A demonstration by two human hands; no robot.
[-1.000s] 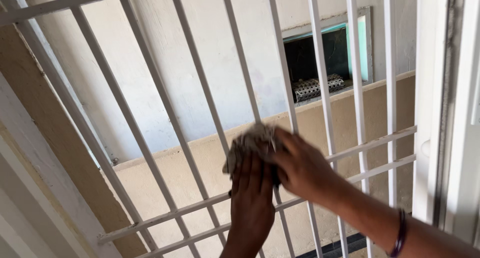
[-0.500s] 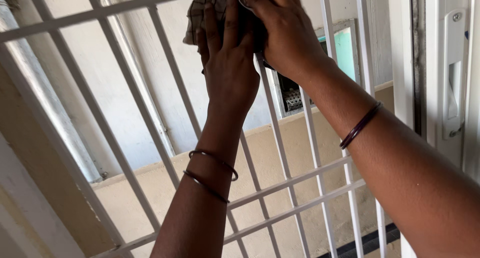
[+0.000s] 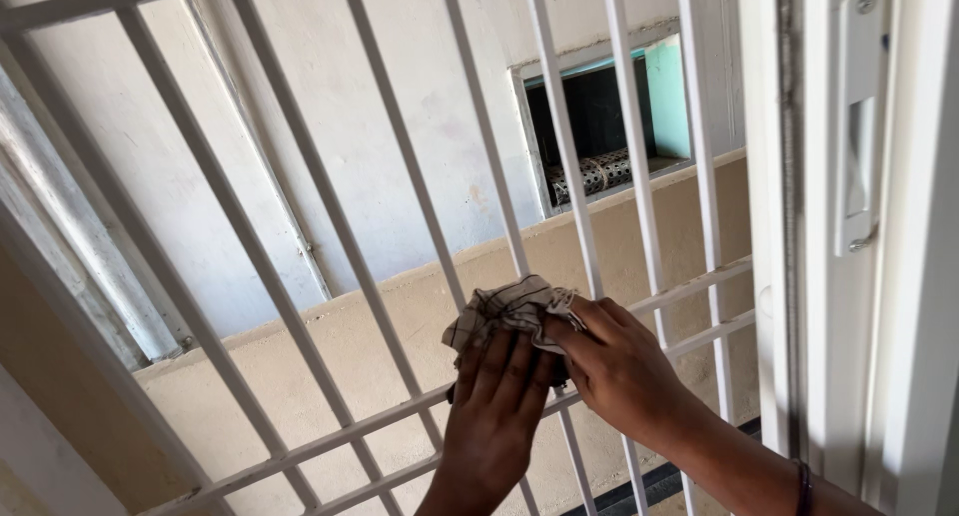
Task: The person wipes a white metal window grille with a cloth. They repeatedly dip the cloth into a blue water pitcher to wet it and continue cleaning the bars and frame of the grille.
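Two hands, left (image 3: 491, 416) and right (image 3: 624, 371), one checked cloth (image 3: 509, 306), one white window grille (image 3: 400, 136).

Bright daylight comes from outside and falls on the pale plastered wall (image 3: 420, 126) in the upper middle of the frame. The white metal window bars (image 3: 400, 146) look sharp. The two hands at the lower centre are darker and slightly soft.

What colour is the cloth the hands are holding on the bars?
The cloth is off-white with thin dark checked lines, best seen in the head view.
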